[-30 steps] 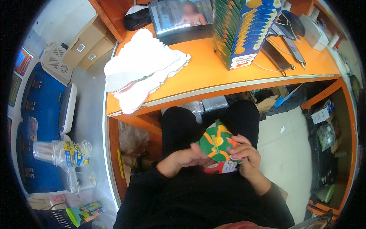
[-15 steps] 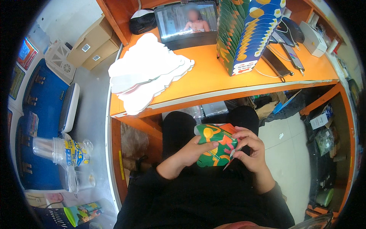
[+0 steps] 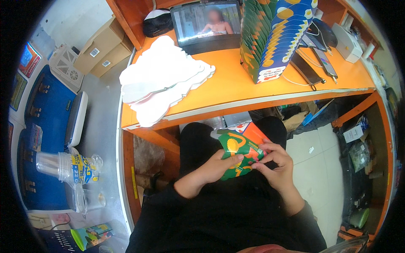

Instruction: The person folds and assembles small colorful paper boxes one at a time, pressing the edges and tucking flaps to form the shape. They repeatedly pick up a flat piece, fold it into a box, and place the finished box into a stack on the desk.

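Observation:
Over my lap I hold a printed card carton (image 3: pixel 238 145), green and orange with yellow shapes. My left hand (image 3: pixel 213 168) grips its left side, the thumb lying across the green face. At the right edge my right hand (image 3: pixel 276 162) pinches the card between thumb and fingers. The carton tilts, and its underside is hidden. Above it on the orange desk (image 3: pixel 225 90) lies a loose pile of white die-cut card sheets (image 3: pixel 162 78). A tall stack of nested printed cartons (image 3: pixel 274 42), green on one side and blue on the other, stands to the right.
A tablet-like screen (image 3: pixel 206 25) and a black-and-white cap (image 3: pixel 157 23) sit at the back. Phones (image 3: pixel 306 69) with cables lie right of the stack. At left are clear plastic cups (image 3: pixel 63 166), a blue-fronted machine (image 3: pixel 46 114) and cardboard boxes (image 3: pixel 99 48).
The carton has turned in my hands and its upper edge has risen, showing more of the orange panel. My right fingers have shifted slightly along its edge.

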A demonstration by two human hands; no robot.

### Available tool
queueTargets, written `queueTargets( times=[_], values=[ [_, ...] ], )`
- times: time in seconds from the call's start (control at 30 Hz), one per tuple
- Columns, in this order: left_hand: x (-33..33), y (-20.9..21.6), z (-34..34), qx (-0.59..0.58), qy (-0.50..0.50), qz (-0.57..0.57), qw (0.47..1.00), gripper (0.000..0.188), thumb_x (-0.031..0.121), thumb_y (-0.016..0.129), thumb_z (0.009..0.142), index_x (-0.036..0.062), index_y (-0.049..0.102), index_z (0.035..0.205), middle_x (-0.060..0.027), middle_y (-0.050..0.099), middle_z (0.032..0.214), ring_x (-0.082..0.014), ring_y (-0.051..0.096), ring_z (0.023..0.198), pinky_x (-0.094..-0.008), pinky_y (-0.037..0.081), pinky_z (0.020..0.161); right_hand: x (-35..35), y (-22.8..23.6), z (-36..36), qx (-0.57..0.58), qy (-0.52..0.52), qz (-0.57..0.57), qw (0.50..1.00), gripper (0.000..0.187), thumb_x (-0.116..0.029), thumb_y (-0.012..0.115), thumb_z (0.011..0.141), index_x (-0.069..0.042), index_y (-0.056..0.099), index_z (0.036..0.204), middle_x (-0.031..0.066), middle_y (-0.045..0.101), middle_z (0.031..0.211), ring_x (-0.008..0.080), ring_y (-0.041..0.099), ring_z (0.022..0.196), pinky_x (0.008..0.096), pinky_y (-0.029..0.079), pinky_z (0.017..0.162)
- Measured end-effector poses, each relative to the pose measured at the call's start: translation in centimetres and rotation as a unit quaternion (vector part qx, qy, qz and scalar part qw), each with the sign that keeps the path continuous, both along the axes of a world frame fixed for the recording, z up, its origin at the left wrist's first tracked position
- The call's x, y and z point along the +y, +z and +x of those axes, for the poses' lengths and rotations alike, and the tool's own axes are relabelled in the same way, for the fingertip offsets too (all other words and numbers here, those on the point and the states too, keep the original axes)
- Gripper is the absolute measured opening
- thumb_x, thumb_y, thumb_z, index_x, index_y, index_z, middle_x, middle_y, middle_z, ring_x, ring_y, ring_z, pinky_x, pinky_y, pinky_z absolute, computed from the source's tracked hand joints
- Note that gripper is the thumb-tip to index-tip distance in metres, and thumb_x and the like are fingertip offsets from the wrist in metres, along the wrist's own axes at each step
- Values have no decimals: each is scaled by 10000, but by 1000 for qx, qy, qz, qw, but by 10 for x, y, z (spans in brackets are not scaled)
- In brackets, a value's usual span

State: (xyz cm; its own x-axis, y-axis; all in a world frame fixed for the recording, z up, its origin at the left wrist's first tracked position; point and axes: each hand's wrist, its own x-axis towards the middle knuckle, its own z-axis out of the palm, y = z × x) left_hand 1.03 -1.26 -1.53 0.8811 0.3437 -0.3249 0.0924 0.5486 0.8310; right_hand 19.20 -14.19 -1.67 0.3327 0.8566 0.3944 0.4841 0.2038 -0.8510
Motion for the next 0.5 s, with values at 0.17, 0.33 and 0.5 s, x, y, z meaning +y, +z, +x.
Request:
queueTargets(
  times=[0.17,0.33,0.5],
  values=[
    [-1,-1,0,-57,-50,-14,997,567,350,619,963,32,406,1382,-98,543,1269,-174,549,1151,-327,471,975,-1,-24,-1,54,14,8,998,361,-140,908,616,-61,664,870,122,643,1145,256,622,1071,364,489,932],
    [5,-18,-4,-33,-44,-29,998,509,276,595,976,29,426,1388,-111,554,1305,-208,559,1169,-361,476,979,4,-38,-11,112,-16,9,994,569,-227,881,666,-63,615,1142,140,613,1195,264,603,1100,356,482,926],
    [10,-11,1,16,-259,169,951,481,331,514,1018,6,433,1364,-134,564,1279,-204,559,1130,-343,447,988,8,-28,-7,5,93,-70,993,628,-414,699,856,-66,537,1353,205,530,1372,338,518,1267,425,406,1038]
  ],
)
